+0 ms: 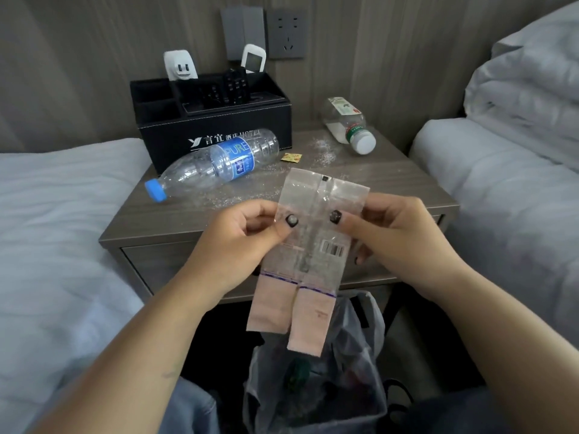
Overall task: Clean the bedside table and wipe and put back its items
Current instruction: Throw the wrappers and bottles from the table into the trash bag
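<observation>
I hold a clear plastic wrapper [316, 245] with a barcode and pink lower end upright in front of the bedside table [391, 186]. My left hand [247, 236] pinches its left edge and my right hand [391, 236] pinches its right edge. On the table lie an empty blue-labelled bottle [219, 164] on its side, a second bottle [347, 123] with a white cap, also on its side, a small yellow sachet [291, 157] and scattered white grains [322, 151]. A black hotel organiser box [216, 117] with remotes stands at the back left.
A bin with a grey plastic liner [354, 346] stands on the floor below the wrapper, with rubbish inside. Beds with white linen flank the table, one on the left [62, 230] and one on the right [507, 198]. A wall socket [286, 34] is behind.
</observation>
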### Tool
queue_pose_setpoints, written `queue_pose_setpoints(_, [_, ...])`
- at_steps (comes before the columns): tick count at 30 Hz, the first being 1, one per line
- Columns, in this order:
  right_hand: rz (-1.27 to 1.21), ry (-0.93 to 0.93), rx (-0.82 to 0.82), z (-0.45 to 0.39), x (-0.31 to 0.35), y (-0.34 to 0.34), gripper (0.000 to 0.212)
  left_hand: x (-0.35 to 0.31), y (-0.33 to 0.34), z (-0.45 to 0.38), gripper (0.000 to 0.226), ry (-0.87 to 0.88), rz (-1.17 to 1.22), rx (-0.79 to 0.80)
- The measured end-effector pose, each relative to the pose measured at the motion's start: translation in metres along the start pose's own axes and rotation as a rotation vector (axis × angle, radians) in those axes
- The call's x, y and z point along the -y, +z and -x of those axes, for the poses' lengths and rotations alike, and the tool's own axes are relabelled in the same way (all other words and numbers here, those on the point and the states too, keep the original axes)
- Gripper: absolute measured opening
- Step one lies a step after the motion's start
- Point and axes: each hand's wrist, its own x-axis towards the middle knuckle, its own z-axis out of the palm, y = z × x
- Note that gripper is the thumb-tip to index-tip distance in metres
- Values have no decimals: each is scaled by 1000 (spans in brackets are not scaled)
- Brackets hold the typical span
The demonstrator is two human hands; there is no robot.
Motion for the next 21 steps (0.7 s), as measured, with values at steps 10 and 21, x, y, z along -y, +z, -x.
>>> queue_pose_setpoints(10, [78,-180,-131,-7,-2,13,7,-1,-1,1,14,122,58,-109])
queue_pose_setpoints(21, [-303,-45,134,-4,9,14,36,-11,-10,4,25,118,271,-62])
